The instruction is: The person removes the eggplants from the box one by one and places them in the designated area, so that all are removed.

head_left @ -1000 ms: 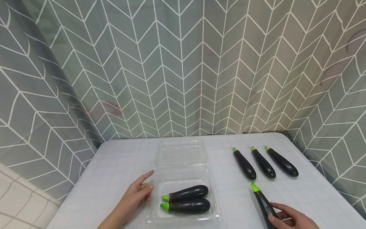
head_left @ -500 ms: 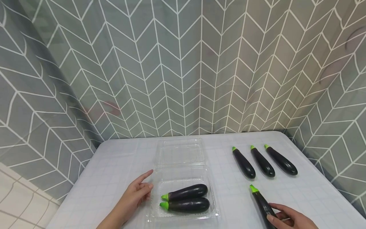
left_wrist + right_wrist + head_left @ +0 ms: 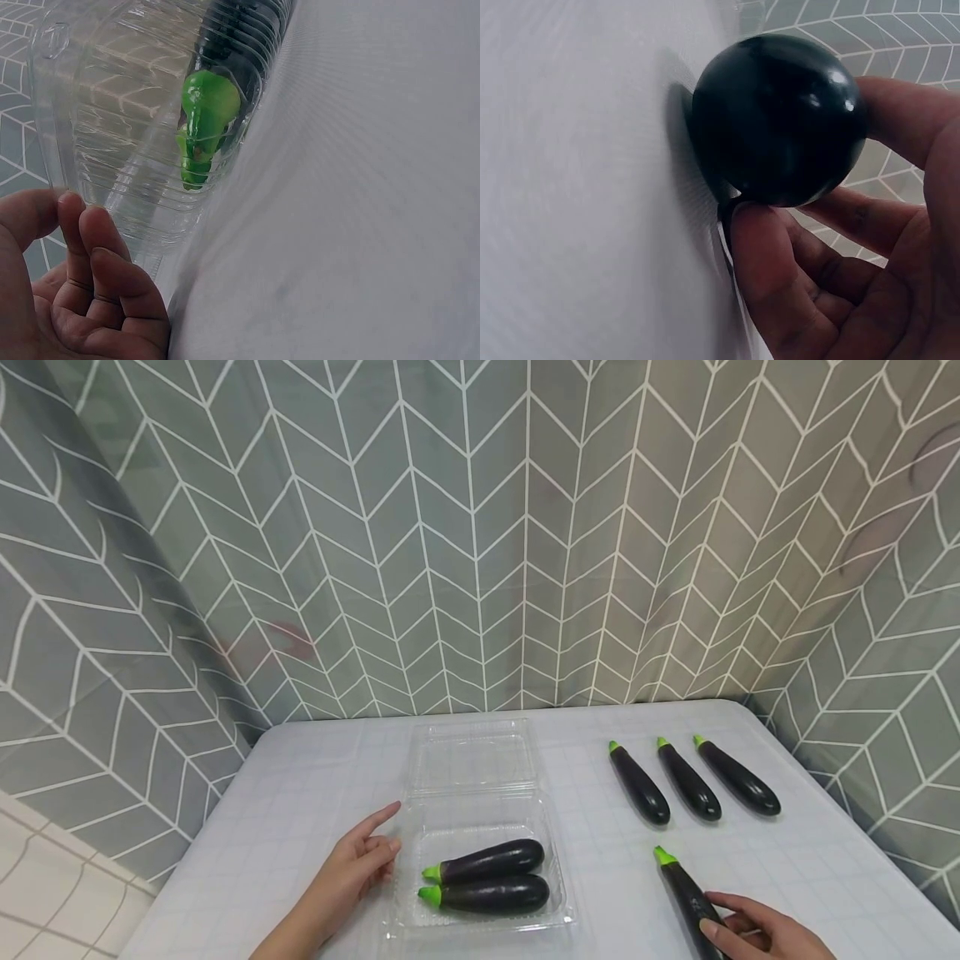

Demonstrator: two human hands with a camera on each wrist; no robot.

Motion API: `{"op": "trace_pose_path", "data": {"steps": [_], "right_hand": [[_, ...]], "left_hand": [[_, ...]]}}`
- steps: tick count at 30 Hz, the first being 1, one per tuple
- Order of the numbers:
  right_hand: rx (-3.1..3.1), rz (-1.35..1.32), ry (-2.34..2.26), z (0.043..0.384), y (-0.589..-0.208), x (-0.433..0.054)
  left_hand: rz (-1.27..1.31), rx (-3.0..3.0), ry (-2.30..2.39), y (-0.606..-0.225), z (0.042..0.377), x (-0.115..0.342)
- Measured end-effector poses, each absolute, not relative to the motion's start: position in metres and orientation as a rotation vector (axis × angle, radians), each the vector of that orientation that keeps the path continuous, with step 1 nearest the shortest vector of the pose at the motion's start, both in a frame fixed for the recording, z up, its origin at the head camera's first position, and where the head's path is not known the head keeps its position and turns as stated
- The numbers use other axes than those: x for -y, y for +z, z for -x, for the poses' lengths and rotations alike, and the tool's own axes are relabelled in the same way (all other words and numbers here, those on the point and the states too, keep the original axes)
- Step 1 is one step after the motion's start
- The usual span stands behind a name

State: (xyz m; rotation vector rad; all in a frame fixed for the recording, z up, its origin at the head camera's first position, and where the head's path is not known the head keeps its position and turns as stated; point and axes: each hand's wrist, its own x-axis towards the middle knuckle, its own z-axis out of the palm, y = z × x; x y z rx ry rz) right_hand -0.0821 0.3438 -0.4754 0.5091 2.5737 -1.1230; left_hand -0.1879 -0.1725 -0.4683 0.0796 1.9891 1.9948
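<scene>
My right hand (image 3: 765, 931) holds a dark, glossy eggplant (image 3: 686, 893) with a bright green stem end, low at the right. Its rounded end (image 3: 780, 120) sits between thumb and fingers in the right wrist view, close to the tabletop. At the left edge of a clear plastic clamshell container (image 3: 558, 893), my left hand (image 3: 348, 868) pinches the rim with thumb and curled fingers, index finger stretched forward. The container's lid (image 3: 474, 756) lies back, open. Inside its base rest two eggplants side by side, the far one (image 3: 495, 862) and the near one (image 3: 498, 895), stems to the left.
Three more eggplants lie in a slanted row at the back right: left (image 3: 641, 785), middle (image 3: 690, 781) and right (image 3: 738, 777). A white cloth covers the table (image 3: 322, 777). Grey chevron-patterned curtains (image 3: 480, 568) stand around its back and sides.
The held eggplant's stem end has drawn slightly nearer to me, away from the row. The left hand stays at the container's rim. The view shifts slightly.
</scene>
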Motion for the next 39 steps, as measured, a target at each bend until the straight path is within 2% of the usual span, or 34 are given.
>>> {"op": "trace_pose_path", "data": {"steps": [19,39], "right_hand": [[-2.597,-0.542,-1.145,0.082,-0.463,-0.339],[-2.601,-0.575,-1.115,0.086,-0.473,-0.356]], "left_hand": [[-0.074,-1.998,1.99,-0.468,0.188,0.172],[-0.078,-1.985,2.008,-0.468,0.189,0.173]]}}
